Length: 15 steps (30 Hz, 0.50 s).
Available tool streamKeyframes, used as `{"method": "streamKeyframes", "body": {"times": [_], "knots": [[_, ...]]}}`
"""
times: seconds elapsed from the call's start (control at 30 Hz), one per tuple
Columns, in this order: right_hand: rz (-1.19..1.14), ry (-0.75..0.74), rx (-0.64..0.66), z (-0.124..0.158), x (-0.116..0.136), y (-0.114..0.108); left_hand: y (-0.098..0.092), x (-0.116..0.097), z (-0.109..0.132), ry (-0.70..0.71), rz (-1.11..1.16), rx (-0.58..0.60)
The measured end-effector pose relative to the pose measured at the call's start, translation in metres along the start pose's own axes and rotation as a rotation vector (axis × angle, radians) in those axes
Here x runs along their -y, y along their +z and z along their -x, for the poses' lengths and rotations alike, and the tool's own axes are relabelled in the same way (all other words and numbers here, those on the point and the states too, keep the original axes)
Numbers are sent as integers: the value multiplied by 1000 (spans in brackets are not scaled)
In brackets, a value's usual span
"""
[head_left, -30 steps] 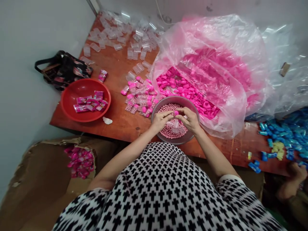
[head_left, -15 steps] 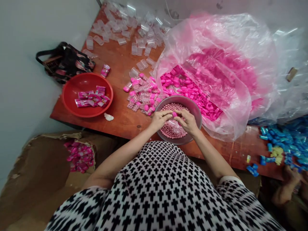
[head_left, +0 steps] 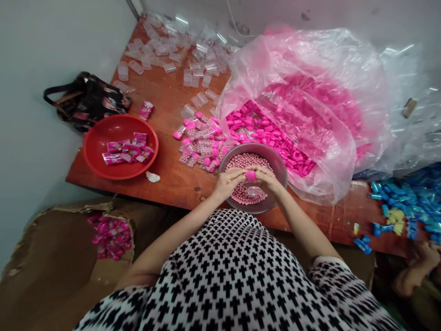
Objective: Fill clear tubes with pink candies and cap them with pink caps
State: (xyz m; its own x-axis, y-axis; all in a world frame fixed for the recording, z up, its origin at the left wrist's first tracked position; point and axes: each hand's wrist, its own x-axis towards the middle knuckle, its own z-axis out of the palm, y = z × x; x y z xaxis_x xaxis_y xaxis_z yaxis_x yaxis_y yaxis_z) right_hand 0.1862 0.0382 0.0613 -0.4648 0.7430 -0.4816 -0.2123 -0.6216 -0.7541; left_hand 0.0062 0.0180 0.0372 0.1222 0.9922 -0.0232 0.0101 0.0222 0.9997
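Over a grey bowl (head_left: 281, 171) of small pink balls (head_left: 245, 160), my two hands meet around a bright pink cap (head_left: 251, 175). My left hand (head_left: 228, 183) pinches its left side. My right hand (head_left: 268, 179) grips it from the right, fingertips close to the left ones. Whether a clear container is attached to the cap is hidden by the fingers. Below the hands, a clear plastic piece (head_left: 254, 191) lies on the balls. Left of the bowl is a pile of ball-filled clear containers with pink caps (head_left: 203, 140).
A large plastic bag (head_left: 339, 177) of pink caps spreads behind the bowl. Clear empty containers (head_left: 161, 46) lie at the back. A red bowl (head_left: 90, 161) with pink packets and a floral bag (head_left: 99, 99) stand left. Blue pieces (head_left: 409, 202) and another person's hand (head_left: 425, 257) are at right.
The view has shifted slightly. The pink cap shows larger between my fingertips, and my right hand's fingers have closed in on it. The other person's hand at right has moved a little.
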Motion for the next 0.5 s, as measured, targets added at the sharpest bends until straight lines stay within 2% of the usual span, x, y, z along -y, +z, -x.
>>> {"method": "streamKeyframes", "body": {"times": [0.1, 0.2, 0.33, 0.43, 0.5], "knots": [[-103, 164, 95, -1, 0, 9, 1, -1, 2, 53, -59, -8], [-237, 163, 18, -3, -19, 18, -1, -1, 11, 9, -110, -6], [-433, 218, -130, -1, -59, 32, -4, 6, 32, -107, -157, 28], [-443, 252, -213, 3, -79, 38, -1, 12, 46, -195, -175, 46], [-379, 281, -194, 5, -80, 37, 1, 13, 48, -230, -185, 35]]}}
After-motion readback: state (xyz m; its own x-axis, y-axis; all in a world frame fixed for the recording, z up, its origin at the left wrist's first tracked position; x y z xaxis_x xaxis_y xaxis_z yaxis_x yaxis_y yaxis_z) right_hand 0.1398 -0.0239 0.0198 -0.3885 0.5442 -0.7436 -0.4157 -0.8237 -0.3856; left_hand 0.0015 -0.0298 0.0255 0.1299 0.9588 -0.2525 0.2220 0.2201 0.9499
